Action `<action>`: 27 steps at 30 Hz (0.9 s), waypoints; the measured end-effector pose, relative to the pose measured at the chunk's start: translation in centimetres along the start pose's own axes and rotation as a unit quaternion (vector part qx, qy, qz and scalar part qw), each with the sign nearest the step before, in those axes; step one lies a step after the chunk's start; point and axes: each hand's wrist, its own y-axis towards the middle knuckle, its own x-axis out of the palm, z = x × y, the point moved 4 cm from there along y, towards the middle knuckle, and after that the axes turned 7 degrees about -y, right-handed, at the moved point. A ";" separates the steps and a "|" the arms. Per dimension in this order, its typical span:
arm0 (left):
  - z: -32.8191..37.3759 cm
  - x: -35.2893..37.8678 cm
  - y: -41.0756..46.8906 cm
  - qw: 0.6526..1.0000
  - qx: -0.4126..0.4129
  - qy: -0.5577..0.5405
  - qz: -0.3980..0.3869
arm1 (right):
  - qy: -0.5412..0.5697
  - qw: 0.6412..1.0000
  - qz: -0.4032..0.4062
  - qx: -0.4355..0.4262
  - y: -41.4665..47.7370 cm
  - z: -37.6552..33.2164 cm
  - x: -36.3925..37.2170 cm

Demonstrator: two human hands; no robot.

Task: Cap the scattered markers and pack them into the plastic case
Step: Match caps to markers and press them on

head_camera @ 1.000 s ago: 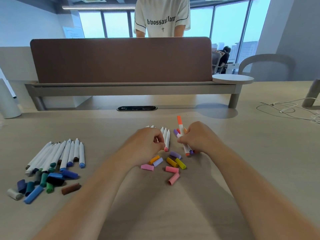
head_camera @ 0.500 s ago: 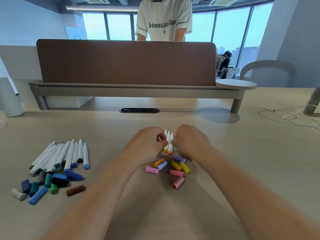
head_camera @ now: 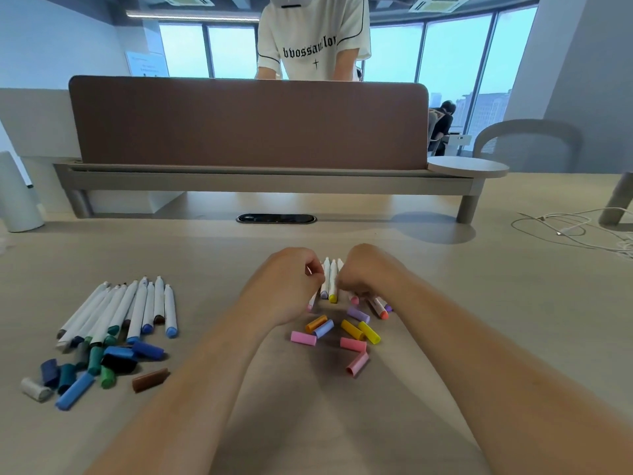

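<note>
Both hands are low on the table (head_camera: 496, 303) over a short row of white markers (head_camera: 329, 279) that lie side by side, coloured tips toward the camera, a yellow tip and a lilac tip showing between the hands. The left hand (head_camera: 291, 286) has its fingers curled in, with thumb and fingertips right against the left edge of that row; whether it actually pinches a marker cannot be told. The right hand (head_camera: 370, 272) is also curled, knuckles up, its fingers pressed down among the markers on the right side of the row, and its grip is hidden as well. Just under the right wrist an orange-tipped marker (head_camera: 378, 307) lies slanted on the table. Near the hands, on the camera's side, loose pastel caps (head_camera: 351, 330) are scattered: orange, lilac, yellow and pink, some touching, with one pink cap (head_camera: 357, 364) lying a little apart, closest to the camera. Well off to the left a second bunch of markers (head_camera: 137, 303) is fanned out, uncapped, their blue, green and dark tips pointing at a heap of dark caps (head_camera: 102, 361), with a brown cap (head_camera: 150, 379) just right of the heap and a pale grey cap (head_camera: 34, 389) at its left end. Beyond stand a brown screen (head_camera: 246, 121), a person in a white T-shirt (head_camera: 313, 39) behind it, and a white cable (head_camera: 565, 228) at the far right
</note>
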 end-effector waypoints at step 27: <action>0.4 -0.2 -0.3 0.995 -0.015 -0.074 -0.059 | 0.382 0.917 -0.027 -0.114 -5.7 4.3 -0.9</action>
